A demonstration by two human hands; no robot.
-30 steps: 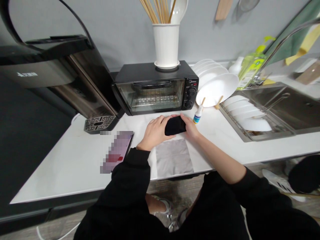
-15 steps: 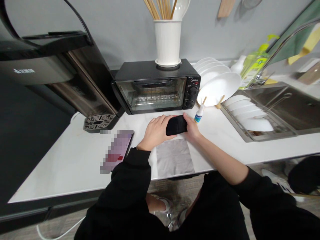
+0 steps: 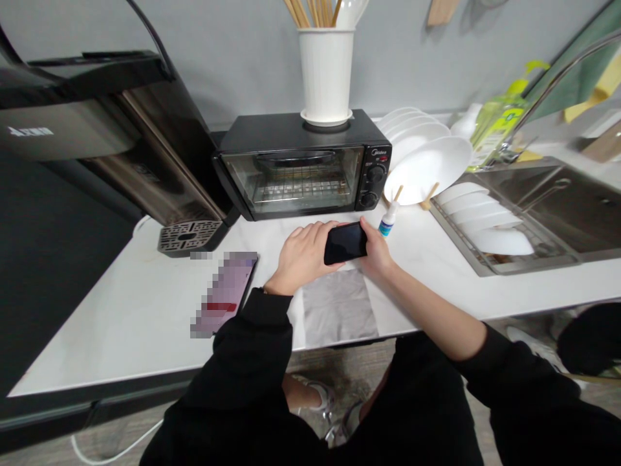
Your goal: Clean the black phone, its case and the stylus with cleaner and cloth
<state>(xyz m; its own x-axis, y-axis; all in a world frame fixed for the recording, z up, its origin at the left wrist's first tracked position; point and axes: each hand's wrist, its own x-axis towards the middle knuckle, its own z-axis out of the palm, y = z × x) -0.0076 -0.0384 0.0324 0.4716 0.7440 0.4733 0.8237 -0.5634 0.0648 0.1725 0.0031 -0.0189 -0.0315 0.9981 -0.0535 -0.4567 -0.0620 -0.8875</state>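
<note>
**Black phone [image 3: 346, 243] is catching a faint reflection**

In the head view, you are holding the phone between both hands, above the counter [image 3: 140, 323] and just beyond the gray cloth [image 3: 339, 309]. Its face is now showing a dark border and a dim sheen, where one second ago it was looking plain black. Your left hand [image 3: 301, 259] is curling around its left end, fingers together; your right hand [image 3: 378, 251] is gripping its right end. The small white bottle [image 3: 387, 220] is standing just beside your right hand.
</note>
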